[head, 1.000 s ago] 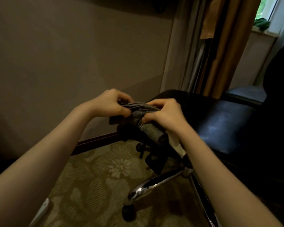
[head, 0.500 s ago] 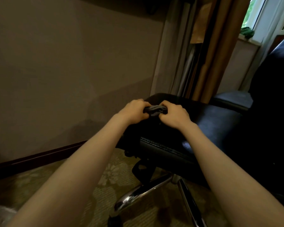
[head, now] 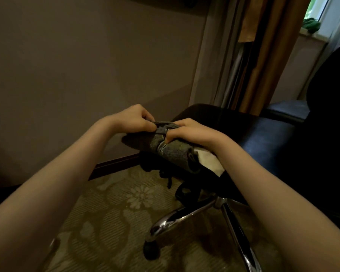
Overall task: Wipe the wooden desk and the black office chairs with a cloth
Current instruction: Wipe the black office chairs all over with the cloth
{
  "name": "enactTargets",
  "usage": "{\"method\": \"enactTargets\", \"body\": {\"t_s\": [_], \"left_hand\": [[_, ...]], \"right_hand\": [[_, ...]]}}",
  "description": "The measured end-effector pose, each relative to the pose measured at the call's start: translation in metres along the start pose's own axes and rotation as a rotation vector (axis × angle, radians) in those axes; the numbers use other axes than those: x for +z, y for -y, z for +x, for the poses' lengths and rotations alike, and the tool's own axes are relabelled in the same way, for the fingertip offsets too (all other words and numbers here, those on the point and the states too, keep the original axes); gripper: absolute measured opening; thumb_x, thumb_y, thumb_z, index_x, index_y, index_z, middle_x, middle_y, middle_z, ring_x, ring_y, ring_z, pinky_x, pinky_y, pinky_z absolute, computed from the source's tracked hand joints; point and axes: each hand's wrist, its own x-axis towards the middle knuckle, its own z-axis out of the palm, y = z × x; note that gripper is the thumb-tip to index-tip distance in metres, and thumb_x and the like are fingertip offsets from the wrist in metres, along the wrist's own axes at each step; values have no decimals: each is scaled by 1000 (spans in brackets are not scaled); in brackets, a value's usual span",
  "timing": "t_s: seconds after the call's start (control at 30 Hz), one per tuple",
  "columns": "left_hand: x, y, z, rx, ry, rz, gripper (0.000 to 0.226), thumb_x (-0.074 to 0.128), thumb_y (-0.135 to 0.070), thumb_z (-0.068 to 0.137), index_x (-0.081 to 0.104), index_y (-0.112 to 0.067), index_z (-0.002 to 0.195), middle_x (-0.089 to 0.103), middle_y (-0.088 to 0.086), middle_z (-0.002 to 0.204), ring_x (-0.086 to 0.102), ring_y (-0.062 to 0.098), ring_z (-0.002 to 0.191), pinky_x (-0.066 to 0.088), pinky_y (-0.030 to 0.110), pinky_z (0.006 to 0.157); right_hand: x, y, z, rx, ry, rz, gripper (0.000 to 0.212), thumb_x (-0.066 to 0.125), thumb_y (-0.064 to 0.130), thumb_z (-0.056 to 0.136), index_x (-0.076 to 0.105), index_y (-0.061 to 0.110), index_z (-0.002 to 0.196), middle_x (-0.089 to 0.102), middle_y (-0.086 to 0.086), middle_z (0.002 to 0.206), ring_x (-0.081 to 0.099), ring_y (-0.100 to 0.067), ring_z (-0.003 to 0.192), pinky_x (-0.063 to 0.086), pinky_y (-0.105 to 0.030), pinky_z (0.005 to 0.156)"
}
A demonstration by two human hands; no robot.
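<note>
Chair [head: 263, 132], black on a chrome base [head: 185, 215], stands waiting to be wiped; no desk is in view. At the chair's front edge hangs the bunched grey cloth [head: 171, 149], probably being refolded to give a fresh wiping face. The left hand [head: 132, 119] and right hand [head: 192, 132] each pinch the cloth's top fold with curled fingers.

Taupe wall [head: 67, 65], floral carpet [head: 114, 213], brown curtains [head: 263, 55] beside a window [head: 318, 8].

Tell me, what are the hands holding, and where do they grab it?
A grey cloth. The left hand and the right hand both pinch its bunched top edge, side by side.
</note>
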Motion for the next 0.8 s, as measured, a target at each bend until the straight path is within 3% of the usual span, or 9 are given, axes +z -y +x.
{"method": "enactTargets", "body": {"t_s": [0.1,0.33,0.5,0.67,0.8], "left_hand": [[-14,0,-3,-22,-22,17,30,57,-9,86,61,-22,59,48,-11,45,45,1,41,36,18,44],[-48,-37,10,-72,62,66,13,58,-19,86,66,-21,75,56,-6,67,51,5,62,42,21,55],[-101,-85,21,-91,170,112,16,58,-23,88,69,-17,98,59,-3,81,53,7,73,44,22,64],[-176,-147,31,-83,158,141,19,59,-25,89,69,-20,103,59,-1,95,52,10,82,41,23,68],[-222,-197,33,-79,144,136,19,59,-25,88,70,-19,102,60,1,98,53,12,85,45,25,70]], "right_hand": [[-9,13,10,-42,18,-31,12,66,17,77,68,14,88,60,0,81,56,-11,77,42,-24,67],[-51,33,24,19,49,-65,27,70,21,72,67,5,94,61,-4,82,58,-16,80,43,-31,71],[-99,76,17,92,84,-31,24,70,17,75,68,7,97,63,-4,87,58,-16,85,44,-31,75],[-164,147,0,90,79,-18,16,68,15,78,65,23,91,61,4,85,57,-13,83,44,-26,74],[-211,195,-21,108,76,10,16,66,14,81,64,21,95,59,5,81,55,-11,80,41,-26,74]]}}
